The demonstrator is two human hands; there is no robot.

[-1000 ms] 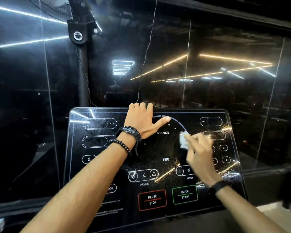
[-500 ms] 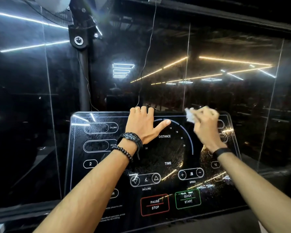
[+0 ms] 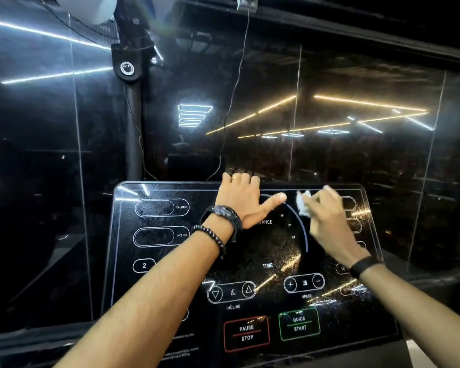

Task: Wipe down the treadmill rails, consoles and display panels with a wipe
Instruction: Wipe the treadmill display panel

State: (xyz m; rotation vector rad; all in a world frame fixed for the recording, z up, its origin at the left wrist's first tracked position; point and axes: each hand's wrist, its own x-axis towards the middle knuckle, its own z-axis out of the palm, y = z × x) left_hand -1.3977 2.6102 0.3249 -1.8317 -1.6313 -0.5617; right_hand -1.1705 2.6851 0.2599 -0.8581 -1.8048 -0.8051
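A glossy black treadmill console panel [image 3: 154,288] fills the lower half of the view, with white outlined buttons, a PAUSE STOP box and a QUICK START box. My left hand [image 3: 243,200] grips the panel's top edge, fingers curled over it and thumb stretched out to the right across the glass. My right hand [image 3: 327,221] holds a small white wipe [image 3: 303,204] against the upper right part of the panel, just right of my left thumb. This hand is blurred by motion. Wet streaks show on the glass around the dial.
Behind the console is a dark reflective glass wall [image 3: 356,155] showing ceiling light strips. A black pole [image 3: 133,128] with a bracket rises at the upper left, and a thin cable [image 3: 231,102] hangs down to the panel's top.
My right hand with the wipe rose from the panel's middle right to its top edge, then came slightly down and left toward my left thumb. My left hand stayed on the top edge.
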